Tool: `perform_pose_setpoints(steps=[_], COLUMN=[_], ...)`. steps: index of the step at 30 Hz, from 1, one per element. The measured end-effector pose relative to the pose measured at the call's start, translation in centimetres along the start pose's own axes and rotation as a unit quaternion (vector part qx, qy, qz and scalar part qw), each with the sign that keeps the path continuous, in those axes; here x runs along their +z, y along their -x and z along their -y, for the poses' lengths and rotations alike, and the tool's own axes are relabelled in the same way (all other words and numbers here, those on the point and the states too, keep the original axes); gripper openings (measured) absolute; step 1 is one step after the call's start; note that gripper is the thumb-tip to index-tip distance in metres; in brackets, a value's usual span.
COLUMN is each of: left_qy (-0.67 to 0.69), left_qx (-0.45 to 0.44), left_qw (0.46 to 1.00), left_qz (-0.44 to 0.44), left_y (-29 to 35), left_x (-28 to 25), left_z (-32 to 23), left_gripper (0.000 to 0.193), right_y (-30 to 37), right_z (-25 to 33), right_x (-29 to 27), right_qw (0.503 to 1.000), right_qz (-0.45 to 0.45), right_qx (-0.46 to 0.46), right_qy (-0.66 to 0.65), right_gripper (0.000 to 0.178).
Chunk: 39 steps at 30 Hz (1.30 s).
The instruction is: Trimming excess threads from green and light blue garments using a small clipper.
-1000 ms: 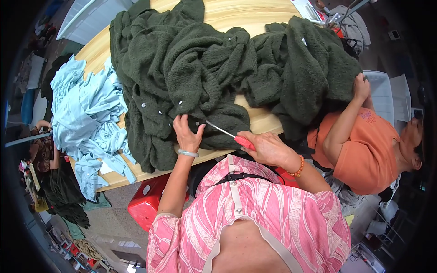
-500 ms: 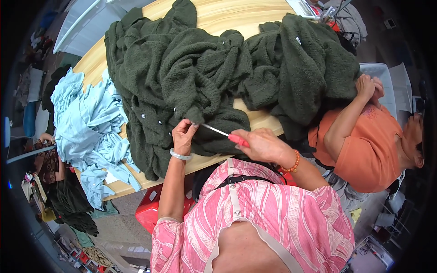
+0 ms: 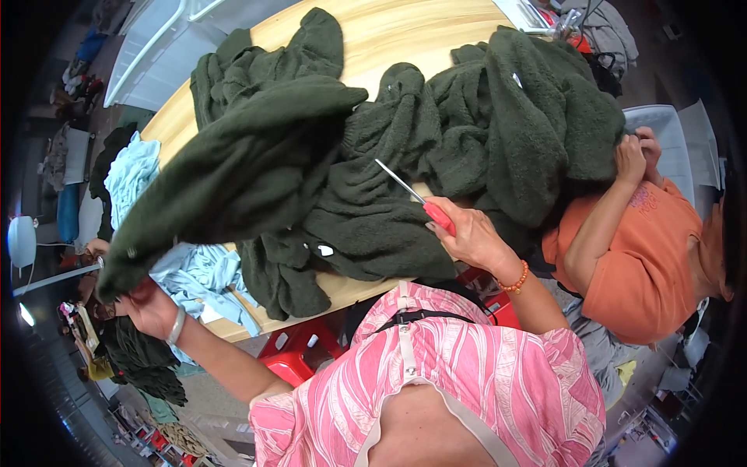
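Note:
At the left, my left hand [image 3: 152, 310] is closed on the edge of a dark green knit garment [image 3: 233, 167], which hangs stretched up and across the table from it. The garment is blurred by motion. My right hand [image 3: 476, 236] grips red-handled scissors [image 3: 440, 214], their slim metal blades pointing up and left over the green cloth. The blades look closed and touch nothing that I can make out. More dark green knitwear [image 3: 373, 233] lies heaped below, with a small white label on it. Partly covered by the lifted garment is light blue clothing [image 3: 198, 272].
A wooden table [image 3: 405, 31] bears the heaps. To my right, a person in an orange top [image 3: 622, 265] handles another dark green pile [image 3: 537, 117]. White plastic bins [image 3: 152, 58] stand at the far left, another bin [image 3: 661, 136] at the right. Below the table edge is a red stool [image 3: 292, 358].
My left hand has swung out to the left, pulling the green garment up over the blue clothing. The scissors have come away from the cloth edge, and my right hand has shifted slightly right.

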<state>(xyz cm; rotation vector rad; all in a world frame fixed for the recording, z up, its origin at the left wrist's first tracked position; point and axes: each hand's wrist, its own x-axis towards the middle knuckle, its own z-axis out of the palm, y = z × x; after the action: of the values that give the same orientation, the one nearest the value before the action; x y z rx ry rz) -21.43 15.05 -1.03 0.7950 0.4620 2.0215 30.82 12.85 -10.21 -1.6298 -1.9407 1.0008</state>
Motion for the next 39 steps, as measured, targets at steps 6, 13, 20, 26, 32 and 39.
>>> perform_pose_setpoints(steps=[6, 13, 20, 26, 32, 39], left_qy=[-0.545, -0.761, -0.867, -0.873, -0.178, -0.215], left_qx=[0.037, 0.012, -0.022, -0.101, -0.173, -0.229], left_qw=[0.744, 0.585, 0.387, 0.341, 0.966, 0.948], left_qz=[-0.384, 0.279, 0.312, 0.334, -0.076, -0.045], left_y=[5.9, 7.3, -1.1, -5.2, -16.4, -6.0], left_x=[-8.9, 0.8, 1.9, -0.5, 5.2, 3.4], left_z=[5.9, 24.5, 31.8, 35.3, 26.1, 13.4], left_gripper=[0.038, 0.041, 0.041, 0.026, 0.024, 0.037], right_y=[-0.7, -1.6, -0.7, -0.1, -0.6, -0.8], right_z=[-0.6, -0.4, -1.5, -2.3, -1.8, -0.5], right_x=[0.0, 0.6, 0.2, 0.7, -0.6, 0.3], right_qw=[0.999, 0.998, 0.998, 0.998, 0.997, 0.999], right_qz=[0.020, 0.039, 0.032, 0.030, 0.034, 0.013], right_qx=[0.018, -0.004, 0.036, 0.046, 0.059, 0.024], right_qy=[0.026, 0.041, 0.030, 0.024, 0.025, 0.020], right_gripper=[0.035, 0.034, 0.037, 0.039, 0.037, 0.037])
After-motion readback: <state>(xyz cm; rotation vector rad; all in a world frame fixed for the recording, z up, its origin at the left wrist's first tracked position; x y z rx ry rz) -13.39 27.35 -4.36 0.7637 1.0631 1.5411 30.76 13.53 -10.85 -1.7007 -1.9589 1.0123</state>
